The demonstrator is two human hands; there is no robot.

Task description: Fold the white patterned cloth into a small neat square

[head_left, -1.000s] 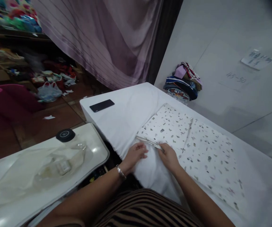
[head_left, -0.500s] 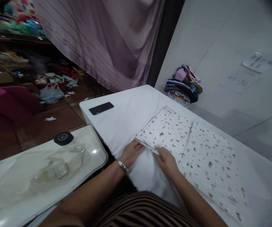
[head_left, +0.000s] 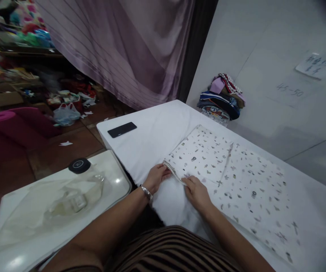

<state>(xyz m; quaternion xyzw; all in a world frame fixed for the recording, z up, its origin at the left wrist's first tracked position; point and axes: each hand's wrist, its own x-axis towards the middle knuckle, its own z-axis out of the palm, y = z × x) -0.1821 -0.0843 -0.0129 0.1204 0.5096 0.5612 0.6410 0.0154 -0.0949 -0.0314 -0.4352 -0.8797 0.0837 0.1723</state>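
A white printed cloth (head_left: 230, 177) with small dark motifs lies folded flat on the white-covered table (head_left: 157, 132). My left hand (head_left: 156, 176), a bracelet on its wrist, is closed on the cloth's near left corner. My right hand (head_left: 196, 190) pinches the same near edge a little to the right. Both hands sit close together at the table's front edge.
A black phone (head_left: 122, 129) lies at the table's far left corner. A stack of folded clothes (head_left: 222, 99) sits against the wall behind. To my left stands a white stool (head_left: 63, 204) with clear plastic and a black round disc (head_left: 79, 165). Clutter covers the floor beyond.
Both hands have slid slightly left along the cloth's near edge and closed tighter on it. The view has shifted a little.
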